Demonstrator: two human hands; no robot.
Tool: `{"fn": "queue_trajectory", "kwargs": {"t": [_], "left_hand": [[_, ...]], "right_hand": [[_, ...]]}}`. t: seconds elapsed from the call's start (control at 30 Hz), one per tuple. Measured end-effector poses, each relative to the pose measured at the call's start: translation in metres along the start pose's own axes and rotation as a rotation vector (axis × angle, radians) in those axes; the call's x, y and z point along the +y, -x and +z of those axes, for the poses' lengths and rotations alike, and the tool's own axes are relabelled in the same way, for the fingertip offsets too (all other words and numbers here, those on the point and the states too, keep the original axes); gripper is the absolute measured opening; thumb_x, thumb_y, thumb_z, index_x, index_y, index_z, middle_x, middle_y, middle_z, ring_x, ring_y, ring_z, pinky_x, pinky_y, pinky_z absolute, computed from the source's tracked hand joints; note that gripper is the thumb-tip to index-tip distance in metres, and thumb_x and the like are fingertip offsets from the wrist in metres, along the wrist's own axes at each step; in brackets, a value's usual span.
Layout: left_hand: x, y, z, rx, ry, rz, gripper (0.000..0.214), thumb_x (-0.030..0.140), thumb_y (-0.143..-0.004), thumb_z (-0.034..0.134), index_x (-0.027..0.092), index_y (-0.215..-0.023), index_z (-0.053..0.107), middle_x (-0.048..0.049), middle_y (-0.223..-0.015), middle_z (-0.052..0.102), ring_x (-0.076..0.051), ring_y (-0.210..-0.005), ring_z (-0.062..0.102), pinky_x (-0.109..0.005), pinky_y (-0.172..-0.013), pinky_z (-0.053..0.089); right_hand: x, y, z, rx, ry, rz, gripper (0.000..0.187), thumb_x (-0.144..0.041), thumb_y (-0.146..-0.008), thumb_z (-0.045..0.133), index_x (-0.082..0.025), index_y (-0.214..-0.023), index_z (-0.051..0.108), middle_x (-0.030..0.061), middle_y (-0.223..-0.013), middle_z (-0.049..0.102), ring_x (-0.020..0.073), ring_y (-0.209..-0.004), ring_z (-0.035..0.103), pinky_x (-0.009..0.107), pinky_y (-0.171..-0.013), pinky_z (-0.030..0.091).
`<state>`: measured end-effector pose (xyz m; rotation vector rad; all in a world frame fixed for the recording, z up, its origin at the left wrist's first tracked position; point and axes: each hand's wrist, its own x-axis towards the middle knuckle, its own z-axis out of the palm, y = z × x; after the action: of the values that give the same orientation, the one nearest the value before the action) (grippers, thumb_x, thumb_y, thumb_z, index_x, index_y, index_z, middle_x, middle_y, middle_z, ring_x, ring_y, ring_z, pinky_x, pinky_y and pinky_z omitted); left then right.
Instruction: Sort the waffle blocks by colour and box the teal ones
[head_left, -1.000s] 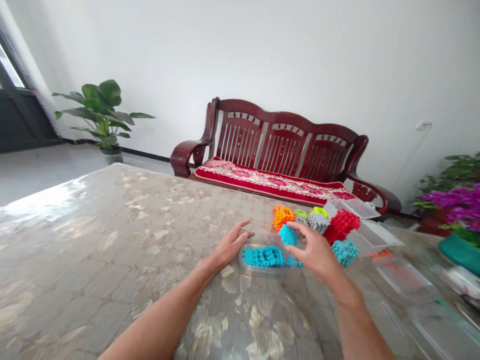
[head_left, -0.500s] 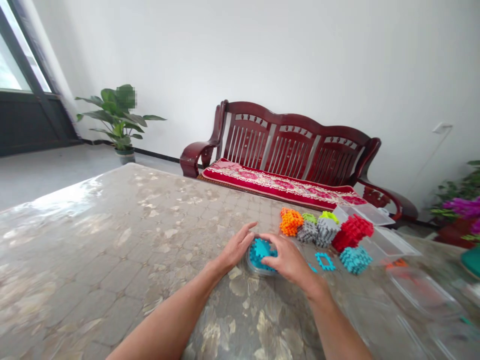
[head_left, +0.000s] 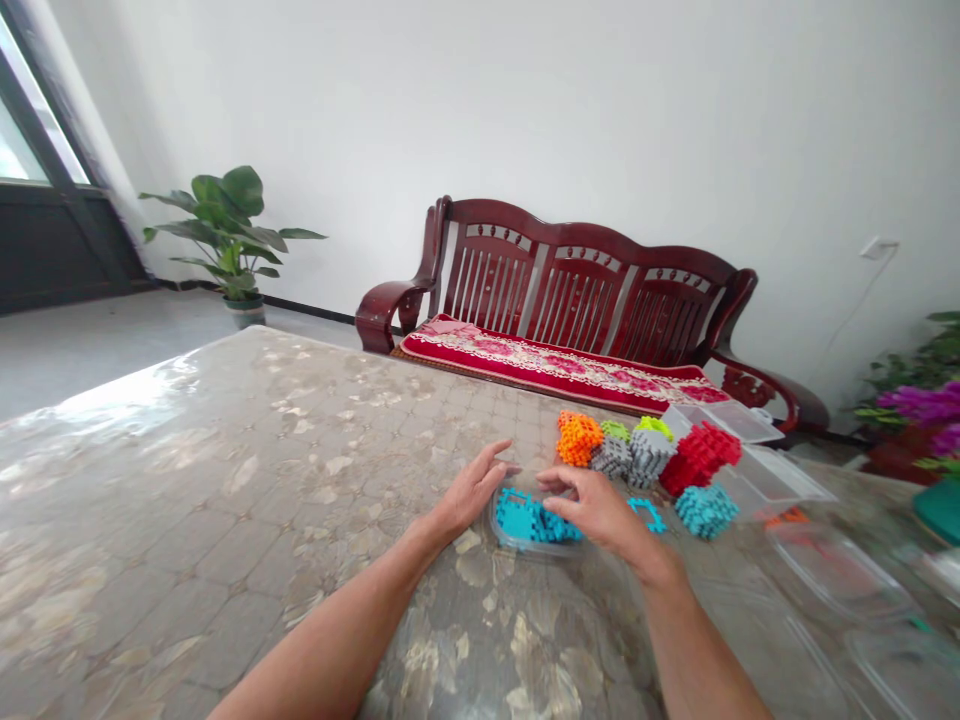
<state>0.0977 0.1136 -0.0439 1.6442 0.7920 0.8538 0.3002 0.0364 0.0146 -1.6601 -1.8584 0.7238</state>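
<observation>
A clear plastic container [head_left: 536, 549] stands on the table in front of me, holding blue interlocking toy pieces [head_left: 519, 515]. At its left rim is my left hand [head_left: 474, 487], open with the fingers stretched forward. My right hand [head_left: 596, 507] is over the container's right side, thumb and fingers apart, and I see nothing between them. It covers part of the blue pieces. Just right of that hand, a blue frame-shaped piece [head_left: 646, 515] lies on the table.
Beyond are stacks of orange [head_left: 579, 438], grey [head_left: 651, 455], red [head_left: 701, 458] and teal [head_left: 706, 511] pieces. Clear boxes [head_left: 776, 485] and a clear lid-like tray [head_left: 840, 570] lie to the right. A wooden bench [head_left: 585, 290] stands behind the patterned table [head_left: 225, 500].
My right hand has let go of a flat blue piece, now lying in the container, and moved slightly right with its fingers opened. My left hand stays at the rim.
</observation>
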Motion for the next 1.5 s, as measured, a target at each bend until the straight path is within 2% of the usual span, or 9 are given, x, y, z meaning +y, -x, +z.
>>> {"fn": "queue_trajectory", "kwargs": {"t": [0.1, 0.2, 0.33, 0.43, 0.6, 0.9, 1.07, 1.33, 1.5], "left_hand": [[0.002, 0.000, 0.000, 0.001, -0.004, -0.011, 0.057, 0.041, -0.093, 0.044, 0.016, -0.145, 0.044, -0.0089, -0.124, 0.072, -0.022, -0.120, 0.062, -0.039, -0.112, 0.041], [0.003, 0.001, 0.000, 0.010, -0.015, -0.015, 0.057, 0.041, -0.092, 0.045, 0.017, -0.144, 0.046, -0.0080, -0.124, 0.072, -0.023, -0.123, 0.061, -0.040, -0.114, 0.038], [0.003, 0.000, -0.001, 0.011, -0.006, -0.020, 0.057, 0.042, -0.092, 0.045, 0.018, -0.143, 0.047, -0.0080, -0.121, 0.074, -0.023, -0.122, 0.061, -0.041, -0.114, 0.038], [0.001, -0.001, -0.001, 0.006, -0.008, -0.021, 0.056, 0.042, -0.092, 0.045, 0.018, -0.143, 0.047, -0.0081, -0.121, 0.074, -0.024, -0.122, 0.061, -0.042, -0.114, 0.037], [0.000, -0.001, -0.001, 0.000, -0.002, -0.032, 0.058, 0.044, -0.092, 0.044, 0.017, -0.144, 0.046, -0.0097, -0.120, 0.074, -0.024, -0.120, 0.062, -0.043, -0.113, 0.039], [-0.003, -0.002, 0.000, 0.006, -0.012, -0.028, 0.056, 0.043, -0.093, 0.044, 0.018, -0.143, 0.047, -0.0088, -0.120, 0.074, -0.024, -0.121, 0.061, -0.043, -0.114, 0.038], [0.000, -0.001, 0.000, -0.007, -0.005, -0.028, 0.058, 0.043, -0.093, 0.044, 0.016, -0.143, 0.046, -0.0097, -0.119, 0.074, -0.023, -0.120, 0.063, -0.042, -0.112, 0.039], [0.003, 0.000, 0.000, 0.007, -0.013, -0.010, 0.056, 0.042, -0.092, 0.045, 0.017, -0.141, 0.049, -0.0092, -0.117, 0.075, -0.024, -0.117, 0.063, -0.044, -0.113, 0.039], [0.002, 0.000, 0.000, 0.006, -0.017, -0.019, 0.055, 0.042, -0.093, 0.045, 0.017, -0.142, 0.048, -0.0086, -0.117, 0.075, -0.024, -0.117, 0.063, -0.043, -0.113, 0.039]], "right_hand": [[0.008, 0.001, -0.012, 0.117, -0.025, 0.043, 0.033, -0.032, -0.079, 0.061, -0.018, -0.107, 0.074, 0.0080, -0.104, 0.077, 0.0238, -0.094, 0.072, 0.035, -0.085, 0.055], [0.023, 0.006, -0.034, 0.266, 0.021, 0.083, 0.032, -0.037, -0.084, 0.058, -0.020, -0.105, 0.073, 0.0071, -0.104, 0.078, 0.0230, -0.095, 0.072, 0.034, -0.086, 0.054], [0.057, 0.022, -0.063, 0.405, 0.350, 0.303, 0.032, -0.032, -0.087, 0.054, -0.020, -0.111, 0.071, 0.0082, -0.104, 0.077, 0.0234, -0.097, 0.072, 0.033, -0.086, 0.052], [0.079, 0.037, -0.069, 0.365, 0.580, 0.457, 0.034, -0.029, -0.088, 0.054, -0.018, -0.117, 0.068, 0.0114, -0.113, 0.075, 0.0259, -0.105, 0.069, 0.034, -0.089, 0.050], [0.089, 0.049, -0.060, 0.256, 0.754, 0.507, 0.037, -0.030, -0.090, 0.055, -0.016, -0.123, 0.066, 0.0141, -0.117, 0.072, 0.0280, -0.111, 0.067, 0.034, -0.091, 0.047], [0.090, 0.046, -0.052, 0.152, 0.749, 0.664, 0.040, -0.036, -0.090, 0.053, -0.017, -0.124, 0.061, 0.0180, -0.121, 0.070, 0.0334, -0.110, 0.067, 0.039, -0.084, 0.048], [0.092, 0.044, -0.050, 0.186, 0.791, 0.646, 0.037, -0.027, -0.089, 0.050, -0.017, -0.123, 0.061, 0.0178, -0.121, 0.069, 0.0302, -0.110, 0.067, 0.037, -0.086, 0.047], [0.087, 0.036, -0.045, 0.249, 0.779, 0.670, 0.046, -0.021, -0.080, 0.053, -0.012, -0.125, 0.060, 0.0197, -0.112, 0.072, 0.0306, -0.105, 0.069, 0.034, -0.083, 0.048], [0.092, 0.034, -0.052, 0.322, 0.635, 0.684, 0.061, -0.024, -0.075, 0.060, -0.011, -0.134, 0.054, 0.0183, -0.113, 0.073, 0.0313, -0.106, 0.070, 0.034, -0.084, 0.049]]}}
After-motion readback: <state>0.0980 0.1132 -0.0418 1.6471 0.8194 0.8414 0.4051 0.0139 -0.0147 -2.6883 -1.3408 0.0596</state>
